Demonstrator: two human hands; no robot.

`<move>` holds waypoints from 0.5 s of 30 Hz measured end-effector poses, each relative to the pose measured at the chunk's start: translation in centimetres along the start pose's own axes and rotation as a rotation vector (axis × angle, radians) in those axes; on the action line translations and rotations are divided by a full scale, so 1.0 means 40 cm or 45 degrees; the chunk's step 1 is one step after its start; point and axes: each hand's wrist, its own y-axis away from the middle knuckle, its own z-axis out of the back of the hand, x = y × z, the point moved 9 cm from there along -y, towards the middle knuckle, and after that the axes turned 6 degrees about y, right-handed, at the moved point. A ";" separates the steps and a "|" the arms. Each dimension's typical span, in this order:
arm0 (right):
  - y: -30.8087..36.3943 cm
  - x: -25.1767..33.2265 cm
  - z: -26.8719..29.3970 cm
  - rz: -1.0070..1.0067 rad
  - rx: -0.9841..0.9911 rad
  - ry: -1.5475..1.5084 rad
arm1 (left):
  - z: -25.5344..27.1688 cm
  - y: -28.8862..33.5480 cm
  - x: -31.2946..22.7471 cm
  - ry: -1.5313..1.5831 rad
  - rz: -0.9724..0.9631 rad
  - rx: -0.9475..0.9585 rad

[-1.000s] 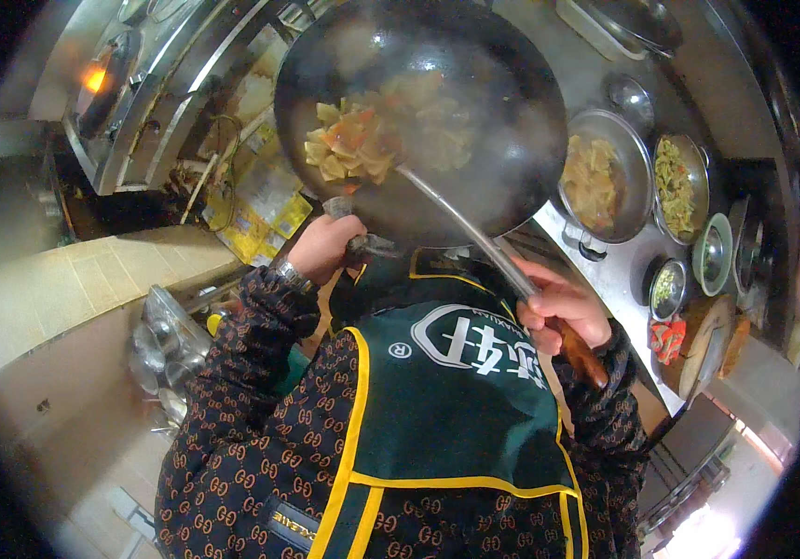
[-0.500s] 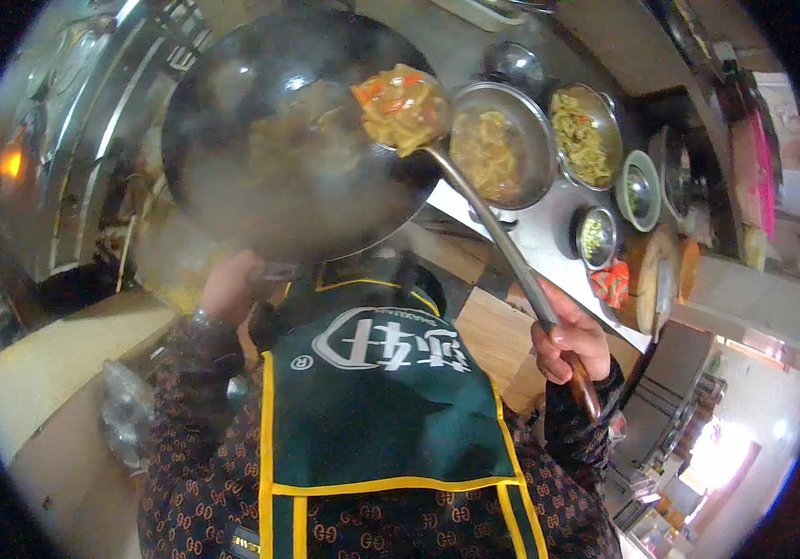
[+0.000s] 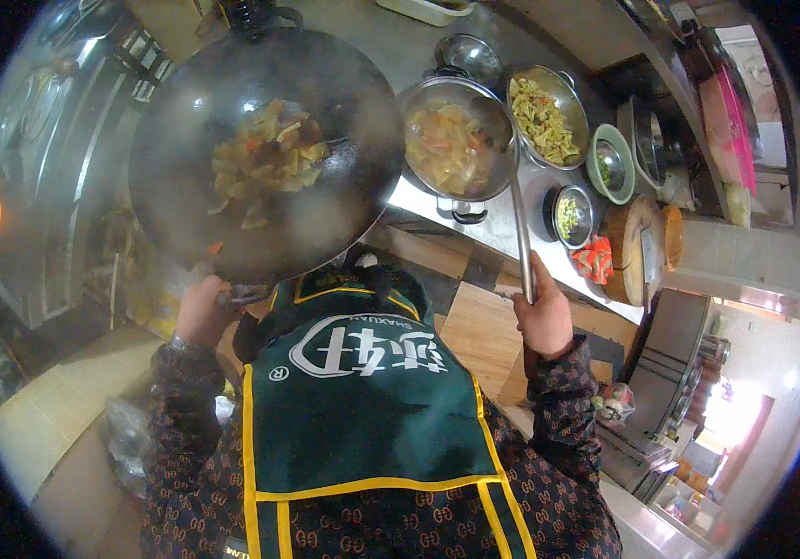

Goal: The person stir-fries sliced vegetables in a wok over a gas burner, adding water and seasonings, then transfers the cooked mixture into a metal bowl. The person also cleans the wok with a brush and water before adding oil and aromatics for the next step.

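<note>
"Where's the food?"

"Most of it lies in the middle of the black wok (image 3: pixel 171 140), yellowish slices (image 3: pixel 269 163) with bits of orange, and some steam hazes the view"

"And the hands?"

"The left hand (image 3: pixel 202 315) is closed on the handle at the wok's near edge. The right hand (image 3: pixel 547 317) grips the ladle (image 3: pixel 521 224) by its long shaft, which runs up to the right side of the metal pan (image 3: pixel 488 101). I can't make out the ladle's head clearly"

"Anything in that pan?"

"More of the same slices (image 3: pixel 442 140). It stands on the bench (image 3: pixel 493 229), just right of the wok"

"What else is there?"

"Right of the pan, a metal bowl (image 3: pixel 579 112) of cut green vegetables, then a pale green bowl (image 3: pixel 626 166). Nearer the person are a small bowl (image 3: pixel 585 221) of chopped greens, a red-orange cloth (image 3: pixel 594 261) and a round chopping board (image 3: pixel 623 244)"

"And the person?"

"Wearing a dark green apron (image 3: pixel 372 410) edged in yellow"
</note>
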 end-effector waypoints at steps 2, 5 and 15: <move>0.011 0.032 0.036 0.168 -0.199 0.369 | 0.023 0.021 -0.032 -0.155 -0.100 -0.043; 0.047 0.098 0.092 0.297 -0.245 0.170 | 0.046 0.051 -0.100 -0.139 -0.292 -0.081; -0.033 0.374 -0.078 0.612 0.069 0.170 | 0.023 0.048 -0.153 -0.201 -0.274 0.052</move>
